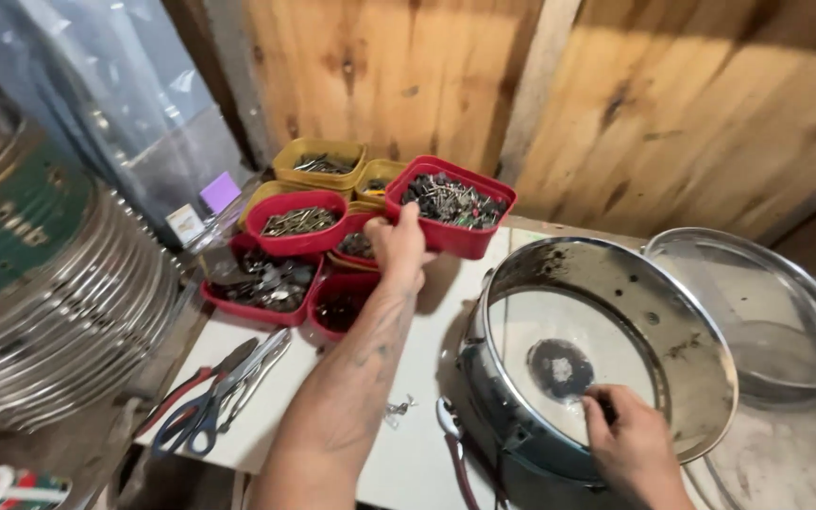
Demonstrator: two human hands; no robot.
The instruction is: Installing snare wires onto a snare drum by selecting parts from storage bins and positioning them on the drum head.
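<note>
Both arms were bare, with no sleeve in view on either. The left hand (397,247) wore no glove, ring or watch, and just behind its wrist the forearm carried a dark tattoo of thin lines running toward the elbow. The right hand (633,449) was likewise ungloved and unadorned, its short forearm bare and unmarked where it showed.

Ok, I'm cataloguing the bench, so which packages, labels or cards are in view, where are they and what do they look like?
Small box: left of the red tubs, whitish, with a dark printed patch.
Purple card: just behind that box, a plain square.
Green band: on the stacked metal hoops at far left, green with pale markings.
Red tub: held up by the left hand, unlabelled, full of small metal parts.
</note>
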